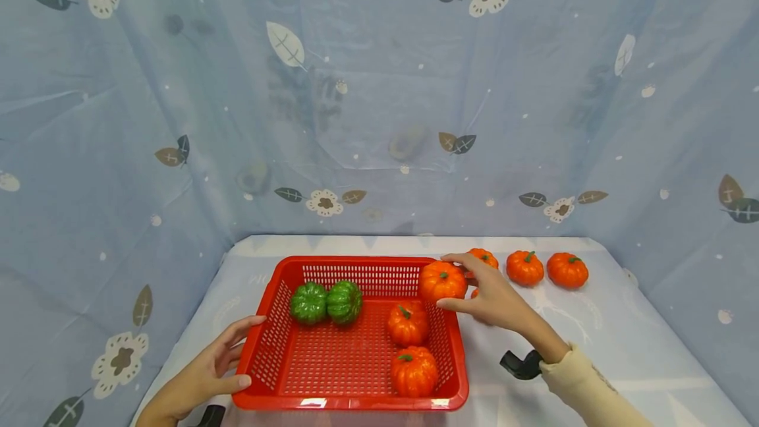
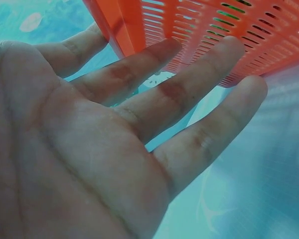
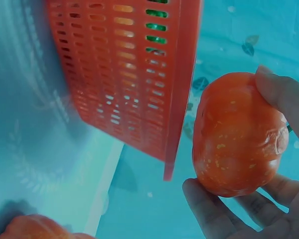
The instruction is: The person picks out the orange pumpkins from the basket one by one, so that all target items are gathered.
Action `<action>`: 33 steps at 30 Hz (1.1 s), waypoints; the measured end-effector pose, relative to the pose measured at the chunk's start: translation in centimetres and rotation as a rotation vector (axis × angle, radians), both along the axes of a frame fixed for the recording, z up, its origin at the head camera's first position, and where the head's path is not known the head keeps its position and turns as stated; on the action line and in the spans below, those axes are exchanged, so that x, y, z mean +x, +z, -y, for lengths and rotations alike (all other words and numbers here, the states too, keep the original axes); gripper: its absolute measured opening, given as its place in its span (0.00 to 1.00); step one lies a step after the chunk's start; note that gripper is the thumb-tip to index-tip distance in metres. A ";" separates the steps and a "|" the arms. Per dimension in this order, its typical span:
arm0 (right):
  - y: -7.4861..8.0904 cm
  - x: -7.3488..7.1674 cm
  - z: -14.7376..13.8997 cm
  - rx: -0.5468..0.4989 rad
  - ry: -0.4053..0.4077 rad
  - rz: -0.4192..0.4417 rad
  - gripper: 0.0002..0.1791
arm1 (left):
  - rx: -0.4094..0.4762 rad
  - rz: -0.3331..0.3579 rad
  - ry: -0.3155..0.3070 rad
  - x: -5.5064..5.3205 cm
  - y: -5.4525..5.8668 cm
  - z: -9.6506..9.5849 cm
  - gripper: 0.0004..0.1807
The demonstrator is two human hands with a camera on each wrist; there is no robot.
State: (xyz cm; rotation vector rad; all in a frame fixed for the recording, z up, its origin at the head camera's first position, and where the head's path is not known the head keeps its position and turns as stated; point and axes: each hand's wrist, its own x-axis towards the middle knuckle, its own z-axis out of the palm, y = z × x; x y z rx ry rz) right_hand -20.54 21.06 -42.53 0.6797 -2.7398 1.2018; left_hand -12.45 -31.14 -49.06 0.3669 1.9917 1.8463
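A red plastic basket (image 1: 344, 403) with slotted walls stands on the table. My right hand (image 1: 489, 292) grips an orange toy pumpkin (image 1: 442, 283) over the basket's right rim, thumb on one side and fingers on the other. In the right wrist view this pumpkin (image 3: 239, 134) is held beside the basket wall (image 3: 114, 74). My left hand (image 1: 207, 368) touches the basket's left side with its fingers extended; the left wrist view shows the fingertips (image 2: 231, 47) against the slotted wall. Inside lie two green pumpkins (image 1: 326, 303) at the back left and two orange ones (image 1: 411, 348) along the right.
Outside the basket, two orange pumpkins (image 1: 524, 269) (image 1: 567, 271) sit at the table's back right. Another orange pumpkin (image 1: 483, 257) is partly behind my right hand, and a further one is mostly hidden below it. Patterned blue cloth (image 1: 379, 117) hangs around the table.
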 end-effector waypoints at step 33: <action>-3.1 0.8 -7.8 0.000 -0.214 -0.035 0.46 | -0.008 -0.007 0.004 0.1 0.1 -0.1 0.44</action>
